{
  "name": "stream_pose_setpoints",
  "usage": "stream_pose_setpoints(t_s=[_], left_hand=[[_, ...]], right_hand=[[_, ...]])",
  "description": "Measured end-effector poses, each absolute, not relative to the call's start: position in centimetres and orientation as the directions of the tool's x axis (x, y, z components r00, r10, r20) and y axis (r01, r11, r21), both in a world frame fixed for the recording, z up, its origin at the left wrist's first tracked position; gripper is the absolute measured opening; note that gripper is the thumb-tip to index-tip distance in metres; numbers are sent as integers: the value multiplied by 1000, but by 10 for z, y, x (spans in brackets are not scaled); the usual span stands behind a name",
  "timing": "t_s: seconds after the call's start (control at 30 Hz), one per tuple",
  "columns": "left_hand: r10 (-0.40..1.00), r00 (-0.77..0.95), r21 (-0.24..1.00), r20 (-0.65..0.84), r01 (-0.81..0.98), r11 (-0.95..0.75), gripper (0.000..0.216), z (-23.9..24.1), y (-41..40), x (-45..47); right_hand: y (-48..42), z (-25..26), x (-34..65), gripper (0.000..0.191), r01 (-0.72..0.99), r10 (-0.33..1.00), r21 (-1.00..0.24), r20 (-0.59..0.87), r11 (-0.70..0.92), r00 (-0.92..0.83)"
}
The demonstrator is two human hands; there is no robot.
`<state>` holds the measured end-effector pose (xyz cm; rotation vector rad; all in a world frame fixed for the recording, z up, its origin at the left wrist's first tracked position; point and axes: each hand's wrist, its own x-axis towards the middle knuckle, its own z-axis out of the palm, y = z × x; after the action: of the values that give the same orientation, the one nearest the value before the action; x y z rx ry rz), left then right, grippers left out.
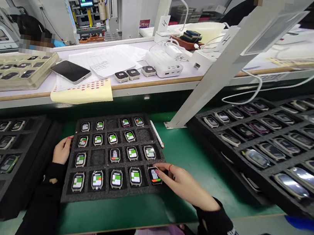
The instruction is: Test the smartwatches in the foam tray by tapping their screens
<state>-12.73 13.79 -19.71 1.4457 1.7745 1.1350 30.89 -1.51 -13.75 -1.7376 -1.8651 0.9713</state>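
A black foam tray [87, 195] lies on the green bench in front of me, holding several smartwatches in square compartments. Many watch screens are lit with green and white blocks, some with red or orange patches. My left hand [62, 151] grips the tray's left edge, its fingertips partly hidden. At the lower right corner, my right hand [179, 181] reaches over a smartwatch [155, 175] with dark screen, white text and an orange bar. The thumb touches that screen and the index finger stretches along its top edge; the other fingers are mostly hidden.
A white pen [157, 134] lies beside the tray. Stacked foam trays of watches stand left [17, 175] and right [287, 190]. On the shelf are a phone [70, 71], small dark devices [133, 74] and a white charger box [164, 65]. A white post [209, 78] rises right of centre.
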Motion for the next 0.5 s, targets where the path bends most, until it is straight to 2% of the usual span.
stream_pose_setpoints(t_s=[0.23,0.37,0.5], left_hand=[[967,-244,871,76,487,54,66,-199,139,-129],[968,-236,865,80,499,50,62,-199,139,-130],[972,-220,863,86,503,37,61,-198,138,-130]], right_hand=[[-22,-138,312,30,655,984,-755,-82,42,-158],[-21,-134,312,33,623,985,-782,-91,19,-145],[-16,-130,316,40,608,999,-793,-24,-35,26]])
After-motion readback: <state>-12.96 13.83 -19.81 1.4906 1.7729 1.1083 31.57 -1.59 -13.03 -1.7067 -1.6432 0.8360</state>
